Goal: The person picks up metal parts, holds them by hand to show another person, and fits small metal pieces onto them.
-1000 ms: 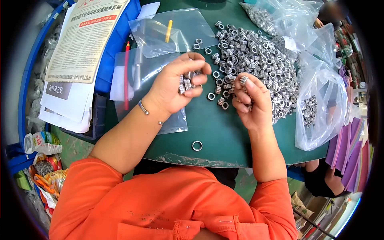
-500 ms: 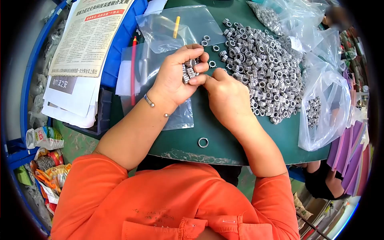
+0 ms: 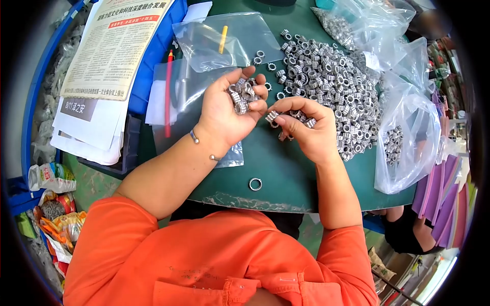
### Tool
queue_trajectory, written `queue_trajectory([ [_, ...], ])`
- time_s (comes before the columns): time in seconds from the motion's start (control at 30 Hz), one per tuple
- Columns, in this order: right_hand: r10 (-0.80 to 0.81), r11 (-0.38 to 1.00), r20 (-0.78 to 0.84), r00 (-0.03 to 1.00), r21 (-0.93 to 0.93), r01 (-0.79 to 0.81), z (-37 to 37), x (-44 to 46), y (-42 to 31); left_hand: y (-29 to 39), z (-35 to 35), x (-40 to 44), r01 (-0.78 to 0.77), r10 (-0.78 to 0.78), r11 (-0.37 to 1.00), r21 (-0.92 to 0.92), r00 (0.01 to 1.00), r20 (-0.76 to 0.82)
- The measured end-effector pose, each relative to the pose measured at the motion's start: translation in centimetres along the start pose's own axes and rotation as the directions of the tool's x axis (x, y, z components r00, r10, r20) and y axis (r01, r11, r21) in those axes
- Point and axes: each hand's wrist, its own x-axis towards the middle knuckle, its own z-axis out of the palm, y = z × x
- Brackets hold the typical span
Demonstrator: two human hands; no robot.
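My left hand, palm up with fingers curled, cups several small toothed metal rings. Just to its right, my right hand pinches one toothed metal ring between thumb and index finger. More rings sit inside its curled fingers. Behind and to the right of my hands spreads a large pile of the same rings on the green table. A few loose rings lie along the pile's left side. Near the front edge rests a single larger, thinner ring.
Clear plastic bags lie left of the pile, with a yellow stick and a red pen. Bags holding rings stand at right. A newspaper covers a blue bin. Another person's arm shows at lower right.
My right hand has moved away from my left fingers and turned, showing the rings it holds. My left hand has opened slightly, so more of its rings show.
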Motion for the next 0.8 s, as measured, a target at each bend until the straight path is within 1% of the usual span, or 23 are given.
queue_trajectory([
  [0.07,0.050,0.973,0.001,0.999,0.224,-0.049,-0.1,-0.1,0.0,-0.4,0.0,-0.2,0.004,-0.004,1.000,0.005,1.000,-0.012],
  [0.1,0.059,0.960,0.033,0.998,0.273,-0.066,-0.3,0.0,-0.2,-0.5,0.0,-0.3,0.019,-0.019,1.000,0.011,1.000,-0.016],
  [0.13,0.055,0.961,0.030,0.998,0.270,-0.061,-0.4,0.0,-0.3,-0.6,0.0,-0.3,0.034,-0.034,0.999,0.016,0.999,-0.020],
  [0.17,0.071,0.943,0.048,0.996,0.321,-0.083,-0.5,0.0,-0.3,-0.7,0.3,-0.3,0.048,-0.047,0.999,0.020,0.998,-0.050],
  [0.23,0.092,0.903,0.077,0.993,0.413,-0.116,-0.6,-0.1,-0.2,-0.8,0.1,-0.3,0.059,-0.059,0.998,0.015,0.998,-0.037],
  [0.27,0.087,0.907,0.062,0.994,0.408,-0.105,-0.6,-0.2,0.0,-0.9,0.0,-0.2,0.073,-0.073,0.997,0.010,0.997,-0.026],
  [0.33,0.058,0.679,0.121,0.991,0.723,-0.128,-0.9,-0.5,0.2,-0.9,-0.3,-0.2,0.091,-0.091,0.996,-0.012,0.996,0.015],
  [0.37,0.109,0.588,0.102,0.989,0.795,-0.147,-1.2,-1.1,0.3,-0.9,-0.4,-0.2,0.101,-0.100,0.994,-0.031,0.995,0.011],
  [0.4,0.107,0.447,0.123,0.987,0.880,-0.159,-1.2,-1.7,-0.3,-1.1,-0.5,-0.1,0.117,-0.117,0.992,-0.051,0.993,0.009],
  [0.47,0.203,0.349,0.155,0.967,0.911,-0.219,-2.1,-3.5,-0.5,-1.4,-1.0,0.0,0.159,-0.158,0.985,-0.071,0.987,0.016],
  [0.53,0.313,0.636,-0.096,0.945,0.760,-0.133,-4.2,-5.1,-1.2,-1.9,-0.6,-0.4,0.135,-0.135,0.991,0.000,0.990,-0.050],
  [0.57,0.238,0.817,-0.385,0.891,0.576,0.031,-5.4,-5.1,-2.0,-1.8,-1.0,-0.3,0.179,-0.180,0.983,-0.045,0.983,-0.023],
  [0.6,0.180,0.941,-0.576,0.798,0.338,0.031,-8.4,-5.5,-2.5,-2.2,-0.8,-0.4,0.189,-0.191,0.981,-0.046,0.981,-0.028],
  [0.63,-0.048,0.994,-0.797,0.602,0.021,0.107,-10.9,-5.1,-2.0,-2.7,-0.3,-0.6,0.177,-0.178,0.984,-0.027,0.983,-0.051],
  [0.67,-0.201,0.965,-0.899,0.388,-0.113,0.238,-14.1,-4.8,-1.1,-2.9,0.2,-0.7,0.159,-0.159,0.987,-0.005,0.985,-0.073],
  [0.7,-0.401,0.888,-0.850,0.340,-0.452,-0.082,-17.8,-5.2,-0.5,-2.9,0.1,-0.7,0.179,-0.179,0.984,0.004,0.983,-0.051],
  [0.73,-0.469,0.734,-0.778,0.417,-0.606,-0.306,-20.6,-5.7,0.0,-3.1,0.3,-0.9,0.201,-0.201,0.978,0.046,0.980,-0.011],
  [0.8,-0.455,0.623,-0.766,0.454,-0.638,-0.453,-22.2,-5.6,0.6,-3.3,0.6,-0.9,0.211,-0.210,0.976,0.051,0.977,-0.020],
])
